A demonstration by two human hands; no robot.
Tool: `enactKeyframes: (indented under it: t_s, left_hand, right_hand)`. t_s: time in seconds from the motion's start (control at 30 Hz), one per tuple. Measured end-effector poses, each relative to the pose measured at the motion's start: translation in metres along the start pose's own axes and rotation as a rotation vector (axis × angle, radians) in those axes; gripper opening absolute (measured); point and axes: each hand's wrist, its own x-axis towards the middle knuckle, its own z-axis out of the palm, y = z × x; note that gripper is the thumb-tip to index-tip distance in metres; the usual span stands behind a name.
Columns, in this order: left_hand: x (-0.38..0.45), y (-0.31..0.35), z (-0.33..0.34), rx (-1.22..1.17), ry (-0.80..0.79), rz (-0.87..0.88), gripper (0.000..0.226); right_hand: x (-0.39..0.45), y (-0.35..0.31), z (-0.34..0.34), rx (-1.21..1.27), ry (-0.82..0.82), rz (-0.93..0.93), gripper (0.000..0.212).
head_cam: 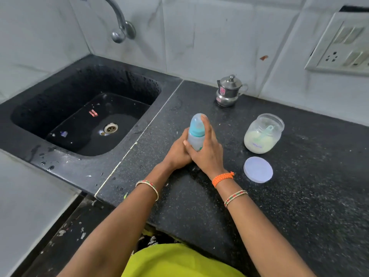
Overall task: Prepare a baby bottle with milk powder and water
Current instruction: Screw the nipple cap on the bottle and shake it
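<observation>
A baby bottle point(196, 130) with a teal collar and a clear cap stands upright on the black counter point(299, 196). My left hand point(177, 152) wraps its lower body from the left. My right hand point(207, 150) holds it from the right, with the index finger reaching up over the cap. To the right stands an open clear jar point(263, 133) of pale milk powder with a teal scoop inside. Its round pale lid point(258, 169) lies flat in front of it. A small steel pot point(229, 90) with a lid and handle stands near the wall.
A black sink point(85, 114) with a drain lies to the left, wet, under a wall tap point(121, 27). A switch and socket panel point(343, 45) is on the tiled wall at the right. The counter's front edge runs just before my body.
</observation>
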Motion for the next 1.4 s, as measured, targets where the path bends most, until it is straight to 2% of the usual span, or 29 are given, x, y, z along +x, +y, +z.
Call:
enactKeyframes:
  t_s: [0.07, 0.13, 0.2, 0.3, 0.37, 0.4, 0.47, 0.5, 0.53, 0.57, 0.63, 0.67, 0.7, 0.77, 0.8, 0.83, 0.9, 0.93, 0.97, 1.03, 1.07, 1.1, 1.17, 1.2, 1.23, 1.27, 1.3, 1.33, 1.4]
  left_hand:
    - [0.001, -0.002, -0.008, -0.021, -0.115, -0.004, 0.068]
    - [0.004, -0.001, -0.015, -0.202, -0.202, -0.091, 0.065]
    - [0.009, 0.003, -0.022, -0.31, -0.185, -0.21, 0.054]
    - [0.015, -0.002, -0.024, -0.317, -0.059, -0.287, 0.044]
    - [0.016, -0.006, -0.019, -0.331, -0.005, -0.326, 0.041]
    - [0.017, -0.009, -0.016, -0.295, 0.018, -0.333, 0.039]
    - [0.02, -0.006, -0.011, -0.119, 0.026, -0.313, 0.036]
    - [0.022, -0.002, -0.009, 0.026, 0.009, -0.28, 0.035]
    - [0.024, 0.005, -0.008, 0.181, -0.021, -0.238, 0.034]
    - [0.026, 0.011, -0.008, 0.317, -0.06, -0.202, 0.034]
    - [0.031, 0.02, -0.008, 0.483, -0.136, -0.157, 0.034]
    - [0.033, 0.022, -0.008, 0.54, -0.18, -0.153, 0.037]
    - [0.034, 0.021, -0.007, 0.593, -0.219, -0.145, 0.046]
    - [0.034, 0.017, -0.005, 0.685, -0.29, -0.141, 0.068]
    - [0.035, 0.015, -0.004, 0.707, -0.302, -0.143, 0.073]
    - [0.035, 0.013, -0.003, 0.708, -0.311, -0.158, 0.076]
    - [0.038, 0.013, -0.003, 0.682, -0.325, -0.187, 0.078]
    - [0.04, 0.013, -0.003, 0.666, -0.332, -0.2, 0.078]
    - [0.041, 0.013, -0.003, 0.66, -0.334, -0.212, 0.078]
    - [0.041, 0.012, -0.001, 0.689, -0.336, -0.194, 0.076]
    - [0.04, 0.013, 0.0, 0.692, -0.339, -0.193, 0.076]
    - [0.041, 0.014, 0.0, 0.687, -0.348, -0.206, 0.076]
    - [0.044, 0.018, -0.003, 0.726, -0.393, -0.236, 0.072]
    - [0.047, 0.022, -0.006, 0.739, -0.426, -0.245, 0.066]
    - [0.05, 0.03, -0.009, 0.705, -0.455, -0.235, 0.055]
    - [0.051, 0.04, -0.012, 0.599, -0.479, -0.217, 0.042]
    - [0.051, 0.054, -0.012, 0.407, -0.495, -0.21, 0.034]
    - [0.048, 0.067, -0.012, 0.126, -0.503, -0.233, 0.032]
    - [0.043, 0.096, -0.01, -0.466, -0.596, -0.325, 0.043]
  right_hand:
    - [0.005, 0.006, -0.008, 0.019, -0.063, 0.026, 0.091]
    - [0.013, 0.01, -0.015, 0.119, -0.118, 0.062, 0.095]
    - [0.019, 0.013, -0.024, 0.255, -0.127, 0.121, 0.096]
    - [0.029, 0.01, -0.045, 0.504, -0.069, 0.239, 0.094]
    - [0.038, -0.001, -0.074, 0.832, 0.042, 0.33, 0.09]
    - [0.045, -0.008, -0.093, 1.016, 0.15, 0.368, 0.089]
    - [0.056, -0.022, -0.131, 1.319, 0.409, 0.372, 0.085]
    - [0.057, -0.026, -0.143, 1.379, 0.464, 0.313, 0.084]
    - [0.053, -0.033, -0.15, 1.356, 0.446, 0.229, 0.084]
    - [0.045, -0.041, -0.151, 1.248, 0.362, 0.141, 0.087]
    - [0.026, -0.045, -0.142, 0.979, 0.139, -0.039, 0.094]
    - [0.023, -0.045, -0.142, 0.922, 0.115, -0.071, 0.095]
    - [0.024, -0.05, -0.148, 0.947, 0.197, -0.077, 0.096]
    - [0.041, -0.05, -0.166, 1.052, 0.53, -0.012, 0.096]
    - [0.049, -0.044, -0.174, 1.061, 0.63, 0.004, 0.097]
    - [0.054, -0.041, -0.18, 1.025, 0.609, -0.015, 0.097]
    - [0.051, -0.037, -0.186, 0.781, 0.342, -0.102, 0.098]
    - [0.045, -0.035, -0.186, 0.688, 0.257, -0.134, 0.097]
    - [0.044, -0.033, -0.187, 0.692, 0.276, -0.134, 0.096]
    - [0.046, -0.026, -0.191, 0.894, 0.546, -0.068, 0.094]
    - [0.049, -0.02, -0.193, 0.95, 0.625, -0.037, 0.094]
    - [0.05, -0.017, -0.196, 0.927, 0.548, -0.039, 0.094]
    - [0.047, -0.015, -0.197, 0.693, 0.119, -0.063, 0.094]
    - [0.043, -0.017, -0.196, 0.611, -0.018, -0.077, 0.094]
    - [0.041, -0.017, -0.197, 0.624, -0.018, -0.075, 0.094]
    - [0.042, -0.016, -0.199, 0.708, 0.093, -0.057, 0.092]
    - [0.044, -0.015, -0.203, 0.815, 0.209, -0.044, 0.091]
    - [0.048, -0.011, -0.206, 0.889, 0.24, -0.038, 0.092]
    - [0.048, -0.016, -0.205, 0.873, 0.063, -0.043, 0.096]
